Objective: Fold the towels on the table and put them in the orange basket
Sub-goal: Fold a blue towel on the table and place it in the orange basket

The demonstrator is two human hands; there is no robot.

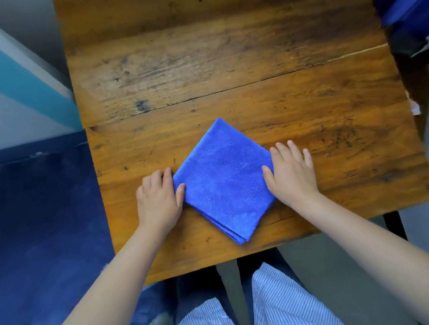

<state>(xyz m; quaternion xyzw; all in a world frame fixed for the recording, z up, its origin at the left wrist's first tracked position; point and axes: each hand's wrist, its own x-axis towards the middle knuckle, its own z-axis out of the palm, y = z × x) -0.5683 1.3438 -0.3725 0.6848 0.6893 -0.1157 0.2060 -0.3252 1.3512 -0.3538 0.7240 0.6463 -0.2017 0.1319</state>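
The left hand (157, 195) has its grip on the left corner of the blue towel (225, 179), thumb lying on top of the cloth and the curled fingers at the corner's edge, as if pinching it; how far the fingers reach underneath cannot be told. The right hand (292, 171) lies flat with straight, slightly spread fingers, pressing down on the towel's right corner and holding nothing. The towel sits near the front edge of the wooden bench (225, 59), turned like a diamond, already folded into a small square with several layers showing along its lower edges. By the look of it the folding of this towel is done or nearly so, and the hands are smoothing or squaring it. The next move would call for lifting the stack without letting the layers slip, then carrying it to the orange basket, which is not in view, so its contents cannot be told.
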